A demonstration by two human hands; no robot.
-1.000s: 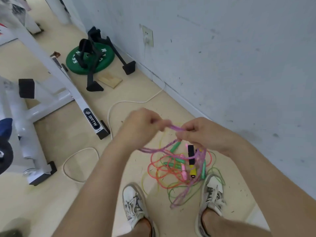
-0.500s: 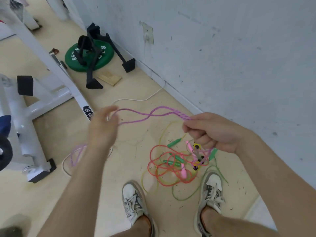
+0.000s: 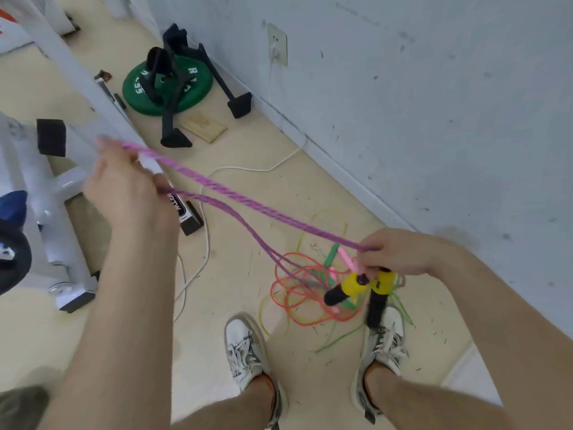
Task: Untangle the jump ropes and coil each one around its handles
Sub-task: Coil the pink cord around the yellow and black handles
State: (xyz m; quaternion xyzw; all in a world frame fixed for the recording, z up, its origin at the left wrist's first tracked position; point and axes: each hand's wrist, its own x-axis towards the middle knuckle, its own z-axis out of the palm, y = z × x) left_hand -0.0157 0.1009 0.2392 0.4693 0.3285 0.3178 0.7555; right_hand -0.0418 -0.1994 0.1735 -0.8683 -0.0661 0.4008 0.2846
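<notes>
The purple rope (image 3: 248, 201) runs as one long slanted line. It goes from the raised left hand (image 3: 130, 187), whose curled fingers hold its loop, down to the right hand (image 3: 400, 252), which pinches it above the right shoe (image 3: 384, 339). Two yellow-black handles (image 3: 350, 287) hang under this hand, pointing downward.

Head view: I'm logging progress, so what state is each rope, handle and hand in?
left hand: holds the purple rope.
right hand: pinches the purple rope.
purple rope: stretched between both hands.
yellow-black handles: dangling under right hand.
floor ropes: tangled.
</notes>
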